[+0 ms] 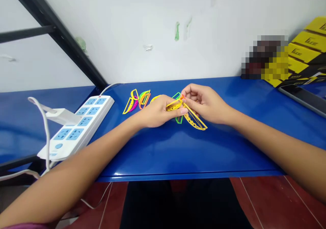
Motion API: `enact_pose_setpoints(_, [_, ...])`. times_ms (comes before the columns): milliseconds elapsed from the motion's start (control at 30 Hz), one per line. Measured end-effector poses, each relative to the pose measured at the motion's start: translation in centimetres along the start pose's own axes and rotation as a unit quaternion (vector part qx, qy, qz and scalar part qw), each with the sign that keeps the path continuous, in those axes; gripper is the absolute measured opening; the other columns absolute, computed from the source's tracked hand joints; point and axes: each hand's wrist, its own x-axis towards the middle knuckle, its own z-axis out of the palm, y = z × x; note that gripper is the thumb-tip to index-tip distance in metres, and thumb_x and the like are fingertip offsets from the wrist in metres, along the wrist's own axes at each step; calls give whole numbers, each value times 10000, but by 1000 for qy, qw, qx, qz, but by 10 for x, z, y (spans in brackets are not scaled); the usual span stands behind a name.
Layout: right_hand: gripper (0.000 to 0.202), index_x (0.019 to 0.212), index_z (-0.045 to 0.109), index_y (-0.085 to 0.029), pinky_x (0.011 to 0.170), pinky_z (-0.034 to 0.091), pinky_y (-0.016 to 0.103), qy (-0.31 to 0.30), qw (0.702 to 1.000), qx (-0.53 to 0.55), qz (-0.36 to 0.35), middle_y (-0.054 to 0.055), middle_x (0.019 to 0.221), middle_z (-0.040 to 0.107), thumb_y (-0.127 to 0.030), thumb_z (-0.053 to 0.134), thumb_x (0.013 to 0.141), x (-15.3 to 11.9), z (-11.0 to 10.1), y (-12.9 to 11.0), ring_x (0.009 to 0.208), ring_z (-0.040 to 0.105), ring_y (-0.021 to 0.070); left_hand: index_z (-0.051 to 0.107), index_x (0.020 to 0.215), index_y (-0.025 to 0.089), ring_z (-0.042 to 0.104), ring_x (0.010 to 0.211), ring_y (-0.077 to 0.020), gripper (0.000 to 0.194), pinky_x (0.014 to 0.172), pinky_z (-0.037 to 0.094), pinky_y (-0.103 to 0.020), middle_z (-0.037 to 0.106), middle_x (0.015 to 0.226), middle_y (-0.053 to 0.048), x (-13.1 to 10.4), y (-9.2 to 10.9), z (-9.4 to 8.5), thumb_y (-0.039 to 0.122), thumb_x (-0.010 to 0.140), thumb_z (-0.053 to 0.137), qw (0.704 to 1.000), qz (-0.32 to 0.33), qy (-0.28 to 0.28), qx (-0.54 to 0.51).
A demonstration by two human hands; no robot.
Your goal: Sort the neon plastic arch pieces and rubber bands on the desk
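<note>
My left hand (160,112) is closed on a yellow plastic frame (195,121), its thumb pressed along it. This frame has curved, perforated edges and thin straight bars, and one half sticks out to the right below my fingers. My right hand (201,101) pinches at a small orange piece (182,97) at the upper end of the yellow frame. Behind my hands lies a green plastic frame (179,119), partly hidden. Similar curved frames in yellow (129,105), pink (133,105) and orange (145,100) lie to the left on the blue table.
A white power strip (102,111) with a plugged-in white adapter (63,116) and cables lies at the left, beside a black metal post (73,49). Yellow-and-black boxes (305,52) are stacked at the right behind a dark phone (305,98). The blue table's front edge (191,175) is near me.
</note>
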Motion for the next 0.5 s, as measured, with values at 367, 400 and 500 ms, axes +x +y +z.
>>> enact_pose_setpoints(367, [427,1061,562,-294,499,416,307,110,994,4,-13,3,800,590,-669,749,978,5,-25,-1,587,514,152,459,763,243,194,501,-77,624,468,145,-284,270,592,98,5,-23,-6,745,852,818,960,-68,215,-168])
enact_pose_setpoints(400, [412,1055,559,-292,499,411,307,116,993,-1,-20,5,810,589,-652,748,986,6,-26,0,593,516,150,472,778,243,190,497,-77,605,464,143,-283,269,590,102,5,-24,-6,727,849,830,953,-74,238,-173])
enact_pose_setpoints(500, [368,1020,555,-279,514,419,307,128,991,-27,-31,27,857,596,-589,754,1003,8,-26,5,656,546,160,489,803,244,195,486,-79,515,457,159,-285,272,577,109,6,-25,-7,623,895,825,938,-83,293,-167])
